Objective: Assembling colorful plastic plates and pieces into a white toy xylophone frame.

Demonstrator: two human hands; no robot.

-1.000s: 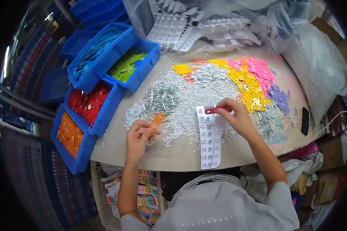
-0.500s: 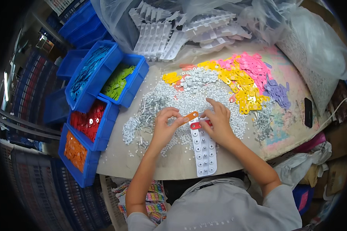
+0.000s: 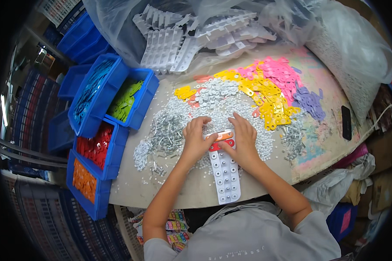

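Observation:
A long white plastic tray [image 3: 225, 182] with two rows of round sockets and a middle row of small metal studs points toward me. Across its far end lie an orange two-holed plastic piece [image 3: 224, 135] and, just nearer, a red one [image 3: 222, 145]. My left hand [image 3: 197, 140] pinches the orange piece's left end, thumb on top and fingers curled. On the other side my right hand [image 3: 245, 145] grips the tray's far edge, its thumb over the red piece and its fingers reaching forward. The undersides of both grips are hidden.
Loose white caps [image 3: 222, 111] and metal pins [image 3: 167, 130] cover the table's middle. Yellow [image 3: 274, 104], pink [image 3: 281, 74] and purple [image 3: 309, 102] pieces lie beyond. Blue bins [image 3: 113, 152] stand left; white trays [image 3: 161, 48] are stacked behind; a black phone [image 3: 346, 122] lies right.
The orange piece, tilted in my left hand before, now lies flat across the tray's far end beside the red one. My right hand has come down alongside the tray.

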